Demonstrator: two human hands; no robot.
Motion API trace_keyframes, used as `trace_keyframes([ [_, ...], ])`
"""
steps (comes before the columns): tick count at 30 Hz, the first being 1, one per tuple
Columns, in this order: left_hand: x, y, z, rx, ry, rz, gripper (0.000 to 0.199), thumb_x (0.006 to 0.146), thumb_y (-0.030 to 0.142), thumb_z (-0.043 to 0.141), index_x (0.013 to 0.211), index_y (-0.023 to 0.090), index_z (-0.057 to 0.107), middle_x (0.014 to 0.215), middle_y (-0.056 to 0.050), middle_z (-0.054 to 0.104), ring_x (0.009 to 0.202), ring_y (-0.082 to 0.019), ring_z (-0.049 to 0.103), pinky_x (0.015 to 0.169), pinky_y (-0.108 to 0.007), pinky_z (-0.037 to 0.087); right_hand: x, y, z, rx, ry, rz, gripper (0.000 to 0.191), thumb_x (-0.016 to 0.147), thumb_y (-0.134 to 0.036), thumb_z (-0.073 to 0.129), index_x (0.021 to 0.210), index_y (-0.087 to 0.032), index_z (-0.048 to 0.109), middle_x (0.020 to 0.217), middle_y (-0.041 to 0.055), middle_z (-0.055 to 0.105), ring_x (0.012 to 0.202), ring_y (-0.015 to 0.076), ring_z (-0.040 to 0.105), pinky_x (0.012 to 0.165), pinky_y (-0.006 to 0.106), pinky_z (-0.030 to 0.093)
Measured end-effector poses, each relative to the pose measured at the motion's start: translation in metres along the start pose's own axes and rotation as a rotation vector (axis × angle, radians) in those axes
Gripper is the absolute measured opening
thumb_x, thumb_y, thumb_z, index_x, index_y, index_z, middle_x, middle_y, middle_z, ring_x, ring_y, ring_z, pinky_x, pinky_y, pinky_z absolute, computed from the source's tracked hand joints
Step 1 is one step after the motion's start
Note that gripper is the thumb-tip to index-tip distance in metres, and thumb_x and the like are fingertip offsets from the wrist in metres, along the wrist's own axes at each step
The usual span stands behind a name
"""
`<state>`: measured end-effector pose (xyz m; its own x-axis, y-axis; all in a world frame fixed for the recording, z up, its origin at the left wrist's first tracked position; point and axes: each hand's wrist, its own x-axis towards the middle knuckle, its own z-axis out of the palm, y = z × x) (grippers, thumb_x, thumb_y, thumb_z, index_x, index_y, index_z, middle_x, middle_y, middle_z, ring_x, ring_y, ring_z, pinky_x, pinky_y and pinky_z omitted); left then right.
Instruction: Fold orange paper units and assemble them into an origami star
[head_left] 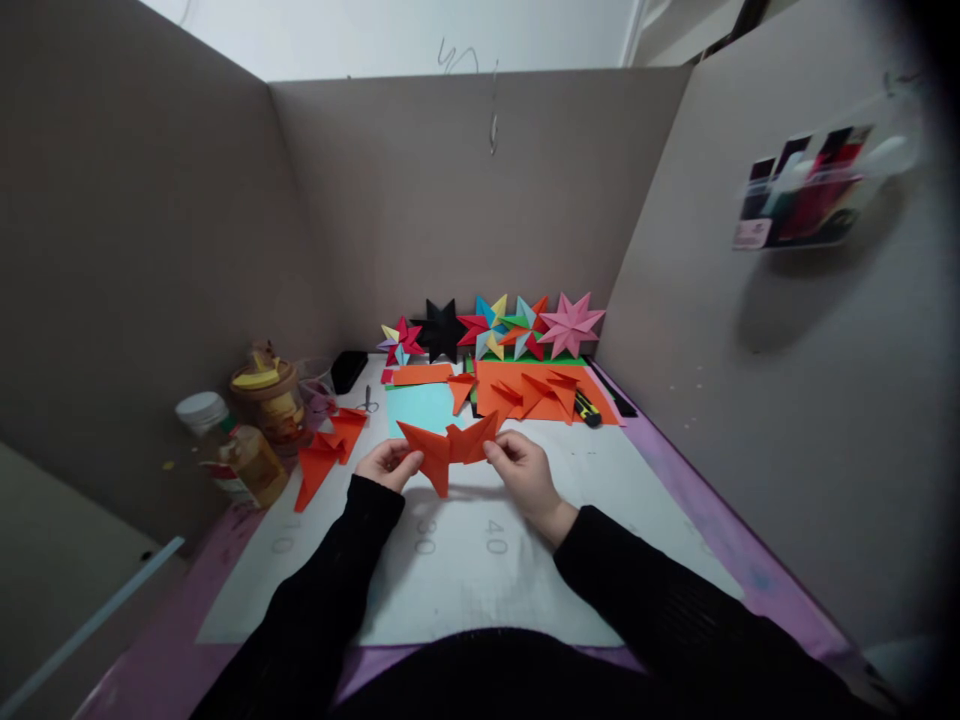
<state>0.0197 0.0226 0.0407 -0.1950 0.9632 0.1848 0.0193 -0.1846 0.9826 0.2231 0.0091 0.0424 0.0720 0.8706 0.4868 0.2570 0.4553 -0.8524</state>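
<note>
At mid-frame, the left hand (390,463) and right hand (529,478) each have a pinching grip on the orange folded paper (433,456), apparently two joined units; other folded pieces (541,393) lie apart, unattached to it. Behind, the stars (571,325) look complete.

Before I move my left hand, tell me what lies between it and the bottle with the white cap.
Folded orange paper pieces lie between the left hand and the bottle, seen in the head view.

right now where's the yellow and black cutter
In the head view, the cutter lies right of centre, beyond the right hand, beside the folded orange pieces at the orange sheet's right end.
</note>
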Motion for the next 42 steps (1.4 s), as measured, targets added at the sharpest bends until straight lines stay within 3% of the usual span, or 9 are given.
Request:
trace_keyframes([
  [9,-0.005,0.005,0.002,0.059,-0.050,0.023,0.025,0.057,0.033,0.073,0.074,0.015,0.067,0.055,0.000,0.063,0.050,-0.012,0.056,0.050,-0.023,0.046,0.000,-0.005,0.002,-0.028,-0.034,-0.028,0.024,0.080,-0.031,0.054,0.059,-0.020,0.049,0.063,0.0008,0.050,0.060,0.0147,0.046,0.058,0.028,0.038],
  [24,-0.009,0.007,0.008,0.060,-0.069,-0.052,0.027,0.055,0.033,0.073,0.069,0.013,0.063,0.047,0.002,0.059,0.043,-0.009,0.051,0.045,-0.020,0.043,-0.001,-0.007,0.008,0.042,-0.128,0.097,0.026,0.078,-0.035,0.056,0.058,-0.019,0.052,0.059,-0.0002,0.053,0.058,0.0143,0.048,0.057,0.026,0.039],
  [29,-0.009,0.005,0.009,-0.026,-0.070,-0.115,0.035,0.051,0.038,0.076,0.070,0.015,0.058,0.051,0.004,0.058,0.043,-0.009,0.051,0.043,-0.020,0.042,-0.002,-0.003,0.010,0.053,-0.195,0.146,0.031,0.080,-0.036,0.052,0.055,-0.019,0.046,0.053,-0.0021,0.048,0.053,0.0125,0.046,0.052,0.024,0.036],
  [42,-0.003,0.001,0.003,0.067,-0.079,-0.050,0.033,0.058,0.045,0.072,0.064,0.015,0.058,0.043,0.003,0.054,0.037,-0.009,0.049,0.038,-0.019,0.040,-0.001,-0.005,0.007,-0.066,-0.225,0.063,0.031,0.079,-0.029,0.053,0.052,-0.019,0.041,0.055,-0.0032,0.046,0.053,0.0111,0.042,0.053,0.024,0.031],
])
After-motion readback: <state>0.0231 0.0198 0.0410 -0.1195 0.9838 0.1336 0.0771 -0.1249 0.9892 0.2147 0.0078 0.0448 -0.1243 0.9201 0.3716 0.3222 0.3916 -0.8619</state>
